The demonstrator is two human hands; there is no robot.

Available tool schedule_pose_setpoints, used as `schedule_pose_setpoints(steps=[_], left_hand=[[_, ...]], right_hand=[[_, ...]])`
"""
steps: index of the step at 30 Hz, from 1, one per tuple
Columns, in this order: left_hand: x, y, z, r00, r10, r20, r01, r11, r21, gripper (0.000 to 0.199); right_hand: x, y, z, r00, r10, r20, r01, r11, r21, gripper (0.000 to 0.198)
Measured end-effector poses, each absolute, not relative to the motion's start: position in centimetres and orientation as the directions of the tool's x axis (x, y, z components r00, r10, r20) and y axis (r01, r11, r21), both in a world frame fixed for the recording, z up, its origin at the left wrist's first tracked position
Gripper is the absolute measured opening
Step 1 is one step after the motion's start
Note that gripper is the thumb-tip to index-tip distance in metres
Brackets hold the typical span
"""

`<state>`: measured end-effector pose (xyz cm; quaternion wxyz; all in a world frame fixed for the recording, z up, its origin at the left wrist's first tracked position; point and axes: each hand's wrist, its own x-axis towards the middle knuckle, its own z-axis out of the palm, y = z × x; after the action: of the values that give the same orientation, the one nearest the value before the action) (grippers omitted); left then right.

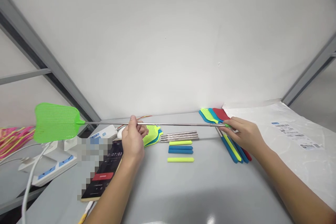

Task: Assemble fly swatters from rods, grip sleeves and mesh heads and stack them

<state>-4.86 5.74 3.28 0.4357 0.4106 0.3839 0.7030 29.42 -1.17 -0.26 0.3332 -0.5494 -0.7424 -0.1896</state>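
A green fly swatter (56, 122) with a long metal rod stretches level across the view, above the table. My left hand (133, 138) is closed around the middle of its rod. At the right end, my right hand (243, 133) grips the swatter's green handle, which is mostly hidden by the fingers. Between the hands, on the table, lie several metal rods (180, 136) side by side. Just in front of them rest loose yellow and blue handles (180, 150). Partly behind my left hand is a stack of yellow and blue swatter heads (152, 134).
Finished-looking swatters (231, 147) in blue, yellow and red lie beneath my right hand. A white plastic package (296, 136) with a label covers the right side. To the left are a phone (105, 171), white power strips (56, 169), cables and pink-yellow strands (15, 141). A wall rises behind.
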Motion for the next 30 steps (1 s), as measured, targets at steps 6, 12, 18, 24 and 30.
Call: schedule_pose_setpoints(steps=[6, 12, 18, 24, 30], left_hand=[[-4.9, 5.7, 3.4, -0.308, 0.920, 0.242, -0.293, -0.334, 0.896, 0.042], [-4.3, 5.3, 2.6, -0.226, 0.951, 0.211, -0.311, -0.275, 0.910, 0.038], [-1.6, 3.1, 1.6, -0.028, 0.981, 0.190, -0.283, -0.190, 0.940, 0.042], [-0.1, 1.9, 1.0, 0.056, 0.983, 0.175, -0.290, -0.151, 0.945, 0.043], [-0.3, 2.1, 0.6, 0.088, 0.983, 0.160, -0.322, -0.124, 0.939, 0.040]], right_hand=[[29.7, -1.1, -0.3, -0.159, 0.703, 0.693, 0.946, 0.309, -0.096, 0.024], [30.2, -1.1, -0.5, -0.155, 0.698, 0.699, 0.960, 0.274, -0.062, 0.024], [27.8, -1.2, -1.2, -0.245, 0.709, 0.661, 0.941, 0.338, -0.014, 0.024], [26.2, -1.4, -1.5, -0.270, 0.713, 0.647, 0.934, 0.357, -0.004, 0.026], [26.4, -1.4, -1.3, -0.270, 0.699, 0.662, 0.932, 0.362, -0.002, 0.025]])
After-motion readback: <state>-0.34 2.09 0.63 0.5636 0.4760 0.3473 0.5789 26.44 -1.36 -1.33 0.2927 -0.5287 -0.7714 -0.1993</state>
